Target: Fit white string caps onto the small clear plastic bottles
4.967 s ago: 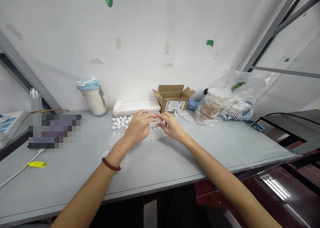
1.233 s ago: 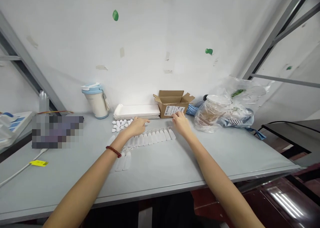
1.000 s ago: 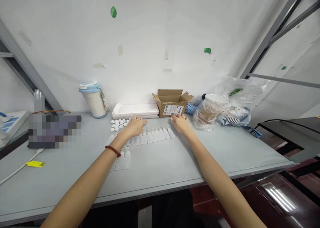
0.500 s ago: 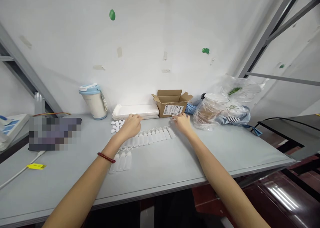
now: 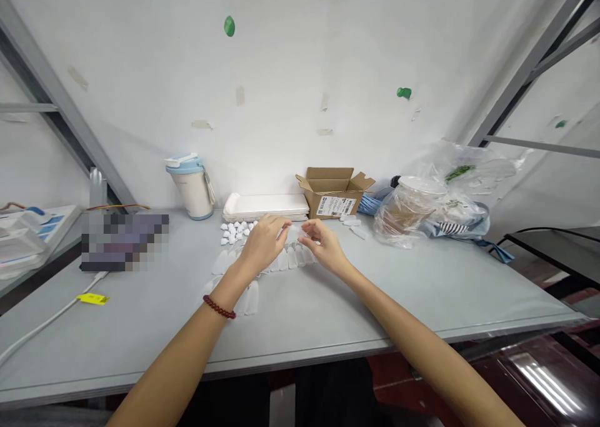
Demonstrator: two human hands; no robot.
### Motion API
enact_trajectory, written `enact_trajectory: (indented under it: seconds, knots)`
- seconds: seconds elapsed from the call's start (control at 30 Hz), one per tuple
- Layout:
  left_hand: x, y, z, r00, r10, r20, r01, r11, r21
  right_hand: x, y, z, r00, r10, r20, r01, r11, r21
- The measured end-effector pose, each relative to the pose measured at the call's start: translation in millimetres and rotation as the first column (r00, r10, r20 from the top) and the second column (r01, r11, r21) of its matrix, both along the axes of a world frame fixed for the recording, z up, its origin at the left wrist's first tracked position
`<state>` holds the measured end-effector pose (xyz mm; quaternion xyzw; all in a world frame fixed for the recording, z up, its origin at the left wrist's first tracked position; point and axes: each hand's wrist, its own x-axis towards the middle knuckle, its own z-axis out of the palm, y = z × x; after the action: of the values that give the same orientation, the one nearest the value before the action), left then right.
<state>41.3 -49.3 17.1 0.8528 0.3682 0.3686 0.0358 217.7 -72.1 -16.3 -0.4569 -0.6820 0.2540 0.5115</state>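
Observation:
My left hand (image 5: 266,242) and my right hand (image 5: 324,244) meet above the middle of the table, fingers pinched on either side of a small translucent white sleeve-like piece (image 5: 294,232). Beneath them runs a row of whitish flat tags (image 5: 283,259) with thin loops at their tops, partly hidden by my left hand. Nearer the front lies a shorter row of the same tags (image 5: 252,297), partly behind my left wrist. A cluster of small white pieces (image 5: 229,233) sits left of my left hand. Several loose translucent pieces (image 5: 360,232) lie right of my right hand.
An open cardboard box (image 5: 335,195) and a stack of white trays (image 5: 267,207) stand against the wall. A blue-lidded cup (image 5: 191,188) is left of them, a plastic-wrapped container (image 5: 407,211) to the right. A blurred dark object (image 5: 126,242) with a white cable lies at left.
My right hand has moved left from in front of the box toward my left hand. Both now hold the translucent piece between them. The view has shifted slightly left.

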Motion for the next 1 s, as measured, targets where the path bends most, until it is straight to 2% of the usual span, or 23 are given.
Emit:
enact_trajectory:
  seconds: [0.13, 0.37, 0.63, 0.83, 1.0]
  knots:
    - [3.2, -2.6, -0.7, 0.997, 0.06, 0.047, -0.057, 0.997, -0.054, -2.0, -2.7, 0.6, 0.997, 0.05, -0.06, -0.051, 0.998, -0.02]
    - [4.7, -2.1, -1.3, 0.981, 0.076, 0.181, -0.058, 0.993, -0.099, -4.0, -5.5, 2.2, 0.998, 0.06, 0.024, -0.061, 0.998, 0.019]
    - [6.0, -5.9, 3.7, 0.938, 0.196, 0.285, -0.112, 0.951, -0.287, -3.6, -8.5, 3.6, 0.993, 0.053, 0.104, -0.062, 0.995, 0.077]
    - [3.4, -4.0, 5.6, 0.91, 0.189, 0.369, 0.002, 0.888, -0.459, -1.0, -5.9, -0.7, 0.969, 0.015, 0.246, -0.044, 0.993, 0.111]
    - [3.5, -3.6, 5.5, 0.897, 0.104, 0.429, 0.135, 0.861, -0.491, 2.5, -3.4, 0.1, 0.957, -0.011, 0.29, -0.025, 0.992, 0.12]
